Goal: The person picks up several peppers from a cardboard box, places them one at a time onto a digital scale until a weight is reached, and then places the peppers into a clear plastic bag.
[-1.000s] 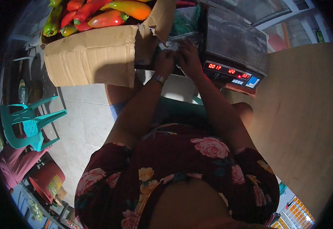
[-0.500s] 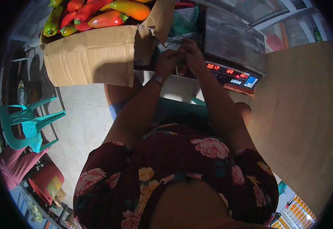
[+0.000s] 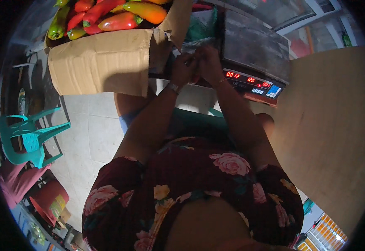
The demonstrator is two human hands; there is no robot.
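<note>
My left hand (image 3: 184,68) and my right hand (image 3: 208,62) meet in front of me, fingers curled in and touching. Whatever lies between them is small, dark and mostly covered by the fingers, so its kind cannot be told. Just to their left stands an open cardboard box (image 3: 99,62) heaped with red, orange and green peppers (image 3: 119,21). On their right is a digital scale (image 3: 253,85) with lit red figures and a dark, flat weighing plate (image 3: 253,42). Beyond my fingers lies green, net-like or plastic material (image 3: 201,25) in a dark container.
A light brown wooden board (image 3: 324,125) fills the right side beside the scale. To the left, a green plastic chair (image 3: 32,138) stands on the pale tiled floor (image 3: 92,125), near a red bucket (image 3: 50,201). A window frame (image 3: 307,21) rises at the far right.
My hands have drawn closer together, and the right fingers have curled in over the left. A pale strip that hung below them no longer shows. The box and scale stay put.
</note>
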